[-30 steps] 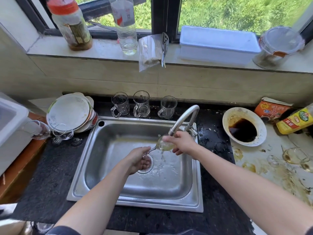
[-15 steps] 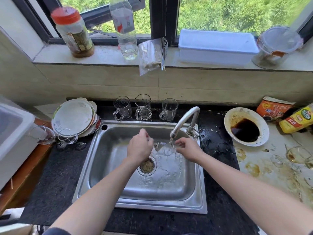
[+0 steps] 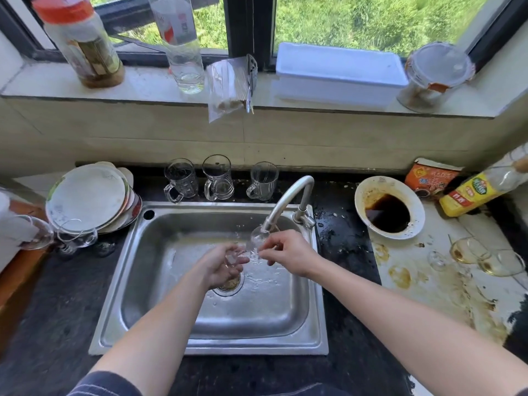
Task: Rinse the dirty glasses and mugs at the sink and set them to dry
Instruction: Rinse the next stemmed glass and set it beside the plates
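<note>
A clear wine glass [image 3: 255, 238] lies sideways under the running tap [image 3: 288, 201] over the steel sink [image 3: 177, 327]. My left hand [image 3: 221, 265] holds its foot end, fingers curled. My right hand [image 3: 288, 255] pinches the bowl end from the right. Three glass mugs [image 3: 218, 181] stand behind the sink. Two stained wine glasses [image 3: 468, 250] lie on the dirty right counter. Two more wine glasses [image 3: 75, 234] sit left of the sink beside the plates.
A stack of plates [image 3: 85, 195] leans at the left. A bowl of dark sauce [image 3: 388, 211], a yellow bottle [image 3: 474, 192] and an orange packet [image 3: 431, 177] crowd the right counter. Jars, a bottle and a white box [image 3: 340, 72] line the windowsill.
The glass has turned under the tap, its bowl now up by the spout. My left hand dropped lower toward the drain and turned palm up around the foot; my right hand stays at the bowl.
</note>
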Demonstrator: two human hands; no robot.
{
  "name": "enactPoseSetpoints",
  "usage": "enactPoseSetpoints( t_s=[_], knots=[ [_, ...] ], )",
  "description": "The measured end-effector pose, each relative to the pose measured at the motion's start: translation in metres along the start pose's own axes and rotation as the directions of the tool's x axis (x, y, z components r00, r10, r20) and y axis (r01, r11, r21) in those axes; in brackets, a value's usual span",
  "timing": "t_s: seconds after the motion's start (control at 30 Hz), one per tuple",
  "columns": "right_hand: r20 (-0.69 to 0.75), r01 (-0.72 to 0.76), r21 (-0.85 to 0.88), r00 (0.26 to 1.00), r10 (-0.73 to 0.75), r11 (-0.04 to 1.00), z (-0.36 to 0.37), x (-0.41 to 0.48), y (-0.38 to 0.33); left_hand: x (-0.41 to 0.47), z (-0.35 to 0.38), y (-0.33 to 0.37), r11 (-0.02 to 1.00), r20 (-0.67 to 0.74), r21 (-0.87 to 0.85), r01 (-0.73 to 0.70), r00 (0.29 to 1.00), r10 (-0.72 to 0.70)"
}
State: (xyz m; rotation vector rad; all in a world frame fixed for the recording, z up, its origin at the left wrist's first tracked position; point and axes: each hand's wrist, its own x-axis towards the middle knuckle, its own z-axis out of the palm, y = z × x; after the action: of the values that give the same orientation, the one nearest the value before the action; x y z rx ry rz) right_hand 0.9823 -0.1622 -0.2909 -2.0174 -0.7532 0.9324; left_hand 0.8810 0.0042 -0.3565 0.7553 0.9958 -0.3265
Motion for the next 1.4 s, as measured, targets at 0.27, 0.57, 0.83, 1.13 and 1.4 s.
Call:
enactPoseSetpoints(
  t_s=[0.27, 0.57, 0.83, 1.13, 1.4],
  knots=[
    [0.05, 0.114, -0.306, 0.993, -0.104, 0.945, -0.005, 0.011, -0.003, 0.004, -0.002, -0.011, 0.995, -0.053, 0.1, 0.021, 0.998, -0.016],
    [0.039, 0.107, -0.236, 0.994, -0.101, 0.966, 0.0, 0.015, 0.009, 0.005, -0.01, -0.011, 0.996, -0.073, 0.065, -0.065, 0.995, 0.07],
    [0.096, 0.03, -0.038, 0.995, -0.026, 0.999, -0.001, 0.02, 0.013, 0.008, -0.008, -0.018, 0.997, -0.038, 0.0, -0.08, 0.996, 0.08],
    [0.146, -0.027, 0.05, 0.989, 0.019, 0.998, 0.0, 0.019, 0.008, 0.006, -0.007, -0.008, 0.994, -0.103, -0.001, -0.11, 0.989, 0.11],
    [0.09, -0.031, 0.056, 0.996, 0.026, 0.998, 0.007, 0.021, 0.004, 0.001, -0.006, -0.014, 0.993, -0.1, -0.057, -0.103, 0.99, 0.097]
  ],
)
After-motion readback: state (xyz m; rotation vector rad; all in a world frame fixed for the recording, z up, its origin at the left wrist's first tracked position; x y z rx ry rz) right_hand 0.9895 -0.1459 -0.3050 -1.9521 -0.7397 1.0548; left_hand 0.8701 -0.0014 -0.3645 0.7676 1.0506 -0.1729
